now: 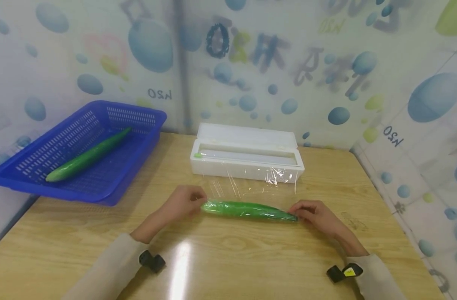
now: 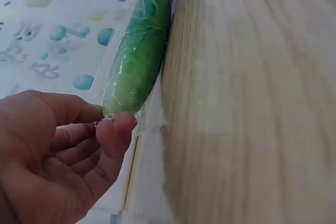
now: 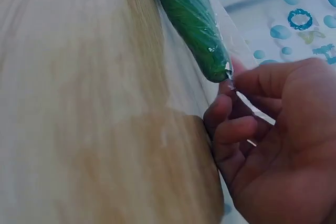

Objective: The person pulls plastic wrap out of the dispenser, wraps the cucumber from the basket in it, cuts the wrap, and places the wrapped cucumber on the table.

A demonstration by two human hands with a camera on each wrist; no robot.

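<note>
A green cucumber (image 1: 247, 209) lies crosswise in front of the person, covered in shiny clear plastic wrap (image 2: 118, 69). At its paler left end, the left hand (image 1: 183, 203) pinches the wrap between thumb and fingers. My right hand (image 1: 317, 214) pinches the wrap at the dark, narrow right end, seen close in the right wrist view beside the cucumber tip (image 3: 214, 69). Behind the cucumber stands a white cling film box (image 1: 247, 166) with its lid raised. A clear sheet of film hangs from the box's front toward the cucumber.
On the left, a blue plastic basket (image 1: 114, 193) holds another cucumber (image 1: 87, 159) without visible wrap. The wooden table (image 1: 228, 258) meets a patterned wall (image 1: 251, 66) at the back and right. A green slider (image 1: 198, 155) sits at the box's left end.
</note>
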